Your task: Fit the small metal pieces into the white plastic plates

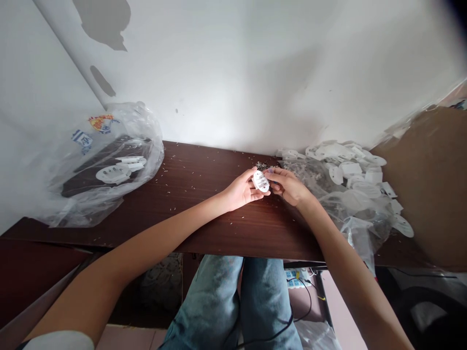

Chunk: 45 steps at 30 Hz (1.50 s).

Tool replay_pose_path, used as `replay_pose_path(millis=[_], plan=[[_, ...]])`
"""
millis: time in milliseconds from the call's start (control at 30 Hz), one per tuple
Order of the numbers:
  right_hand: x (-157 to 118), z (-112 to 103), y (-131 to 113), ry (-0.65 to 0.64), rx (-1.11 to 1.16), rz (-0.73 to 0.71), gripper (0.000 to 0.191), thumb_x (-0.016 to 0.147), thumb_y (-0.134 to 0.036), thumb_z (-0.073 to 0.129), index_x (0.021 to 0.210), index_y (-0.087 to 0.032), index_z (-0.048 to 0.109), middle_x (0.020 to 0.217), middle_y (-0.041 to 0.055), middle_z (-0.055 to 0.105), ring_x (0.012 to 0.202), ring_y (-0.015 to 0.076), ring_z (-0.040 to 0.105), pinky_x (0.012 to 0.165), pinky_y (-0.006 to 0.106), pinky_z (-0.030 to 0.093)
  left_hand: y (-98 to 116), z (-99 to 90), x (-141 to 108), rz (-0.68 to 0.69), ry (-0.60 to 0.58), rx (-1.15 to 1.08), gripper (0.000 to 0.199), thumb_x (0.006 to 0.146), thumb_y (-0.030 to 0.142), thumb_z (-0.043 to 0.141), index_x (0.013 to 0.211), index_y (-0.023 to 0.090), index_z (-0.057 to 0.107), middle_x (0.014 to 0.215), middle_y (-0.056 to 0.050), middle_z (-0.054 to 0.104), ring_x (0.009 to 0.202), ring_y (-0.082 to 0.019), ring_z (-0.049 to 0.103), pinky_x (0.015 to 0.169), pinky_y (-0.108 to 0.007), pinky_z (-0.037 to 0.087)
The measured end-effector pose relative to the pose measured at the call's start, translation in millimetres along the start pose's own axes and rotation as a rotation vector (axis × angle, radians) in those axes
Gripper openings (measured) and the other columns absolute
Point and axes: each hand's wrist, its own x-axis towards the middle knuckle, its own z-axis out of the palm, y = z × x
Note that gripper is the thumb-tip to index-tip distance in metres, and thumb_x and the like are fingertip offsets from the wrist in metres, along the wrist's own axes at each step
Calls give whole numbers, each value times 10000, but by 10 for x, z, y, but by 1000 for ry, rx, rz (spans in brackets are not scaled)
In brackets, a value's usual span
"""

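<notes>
My left hand (242, 190) holds a white oval plastic part (260, 181) with slots across its face, raised just above the dark wooden table (215, 228). My right hand (290, 187) is closed right beside the part, thumb and fingers pinched together. A bit of purple shows at its fingertips, too small to name; I cannot tell whether these fingers also touch the part. Behind the hands lies a small heap of dark and light bits (263, 165).
On the left, an open clear plastic bag (149, 119) holds a few similar white parts (114, 173). At the right, many white parts (359, 167) are piled on clear plastic beside a cardboard box (425, 184). Tiny white slivers dot the table. Below hangs a power strip (297, 278) with cables.
</notes>
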Motion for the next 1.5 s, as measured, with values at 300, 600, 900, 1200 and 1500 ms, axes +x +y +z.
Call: replay_pose_path(millis=[300, 600, 900, 1200, 1500], plan=[[20, -17, 44, -33, 24, -6, 355, 747, -411, 927, 923, -182, 722, 601, -61, 458, 517, 65, 310, 454, 225, 187, -18, -18, 15, -6, -21, 10, 419, 1061, 541, 529, 1164, 160, 669, 1048, -136, 779, 835, -220, 756, 916, -362, 585], [-42, 58, -13, -64, 53, -23, 456, 701, -477, 960, 876, -194, 648, 567, -92, 378, 506, 61, 246, 471, 243, 175, -29, -48, 26, 19, -67, 49, 447, 1040, 569, 582, 1197, 165, 691, 1106, -137, 778, 856, -202, 750, 866, -329, 571], [-27, 97, 18, 179, -421, -306, 341, 839, -521, 789, 896, -202, 684, 836, 22, 651, 704, 150, 535, 616, 298, 404, -50, -12, 16, 67, -16, -5, 358, 1001, 505, 673, 1160, 185, 647, 1088, -116, 746, 904, -220, 754, 857, -331, 566], [-40, 91, 16, 196, -650, -394, 275, 884, -481, 758, 885, -214, 692, 885, 60, 692, 790, 195, 568, 668, 316, 436, -61, 5, -4, 92, -20, -22, 303, 952, 445, 737, 1088, 193, 638, 1035, -84, 737, 889, -206, 737, 857, -329, 567], [-27, 63, 32, 135, -420, -276, 350, 867, -536, 774, 868, -211, 643, 820, 24, 613, 704, 147, 500, 591, 271, 419, -28, 3, 16, 52, 30, -60, 281, 989, 447, 664, 1097, 190, 632, 1050, -111, 748, 933, -239, 758, 862, -338, 584]])
